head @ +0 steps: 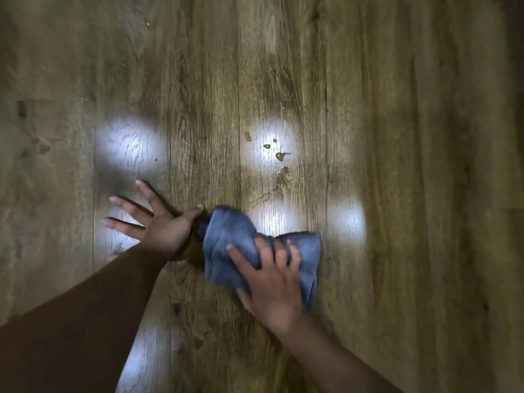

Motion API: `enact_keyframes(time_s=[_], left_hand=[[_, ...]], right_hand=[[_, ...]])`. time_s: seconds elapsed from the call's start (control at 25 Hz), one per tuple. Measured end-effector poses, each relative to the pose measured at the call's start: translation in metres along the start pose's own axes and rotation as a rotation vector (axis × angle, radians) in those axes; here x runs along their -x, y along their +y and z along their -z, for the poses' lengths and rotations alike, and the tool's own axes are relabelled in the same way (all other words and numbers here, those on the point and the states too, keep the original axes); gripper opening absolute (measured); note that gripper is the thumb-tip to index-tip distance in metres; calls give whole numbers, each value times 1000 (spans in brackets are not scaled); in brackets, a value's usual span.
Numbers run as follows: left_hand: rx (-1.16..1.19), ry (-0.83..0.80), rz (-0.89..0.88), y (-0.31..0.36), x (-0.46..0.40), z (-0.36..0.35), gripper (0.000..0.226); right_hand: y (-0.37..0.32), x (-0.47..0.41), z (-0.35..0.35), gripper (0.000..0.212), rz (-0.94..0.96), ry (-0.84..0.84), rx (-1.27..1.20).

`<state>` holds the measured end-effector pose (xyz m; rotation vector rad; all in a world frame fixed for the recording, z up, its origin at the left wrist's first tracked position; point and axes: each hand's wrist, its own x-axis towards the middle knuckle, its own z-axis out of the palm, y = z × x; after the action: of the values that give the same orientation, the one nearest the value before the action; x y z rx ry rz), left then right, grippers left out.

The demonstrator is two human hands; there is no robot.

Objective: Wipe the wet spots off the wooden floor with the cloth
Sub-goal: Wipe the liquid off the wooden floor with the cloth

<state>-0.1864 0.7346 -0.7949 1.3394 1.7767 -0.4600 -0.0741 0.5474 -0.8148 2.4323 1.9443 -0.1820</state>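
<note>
A blue-grey cloth (226, 239) lies bunched on the wooden floor (397, 165) near the middle of the view. My right hand (272, 282) presses down on it, fingers gripping the fabric. My left hand (158, 222) rests flat on the floor just left of the cloth, fingers spread, thumb touching the cloth's edge. Several water drops (279, 156) sit on the boards a little beyond the cloth, with a smeared wet streak (266, 195) running down toward it. A few tiny droplets (147, 23) show farther off at the upper left.
Bright patches of reflected light (133, 143) lie on the planks around the hands. Only wooden boards fill the rest of the view, dark toward the right edge.
</note>
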Motion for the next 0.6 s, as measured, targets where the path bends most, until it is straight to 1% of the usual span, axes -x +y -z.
enact_keyframes(time_s=[0.04,0.12,0.16,0.2,0.28,0.36,0.44,0.52,0.6], left_hand=[[3,7,4,2,-1,0,127],[-7,15,-9,2,0,1,122],[-12,11,-22,1,-1,2,122],[-11,-1,-29,-1,-1,1,122],[1,-26,-36,-4,-3,3,121],[4,-32,-43,-6,-6,3,121],[14,-41,-56,-8,-9,2,122],[30,-29,-74,-10,-10,1,121],[43,-15,-82,-11,-11,1,121]], right_hand=[[5,-1,0,85,96,-17,4],[36,-15,3,84,246,-18,9],[56,-27,6,82,274,-8,15],[79,-41,9,81,255,5,26],[127,-78,14,78,84,8,60],[170,-114,19,73,-208,40,73],[195,-141,22,69,-513,77,15],[187,-158,20,67,-726,120,-44],[153,-160,17,66,-816,155,-33]])
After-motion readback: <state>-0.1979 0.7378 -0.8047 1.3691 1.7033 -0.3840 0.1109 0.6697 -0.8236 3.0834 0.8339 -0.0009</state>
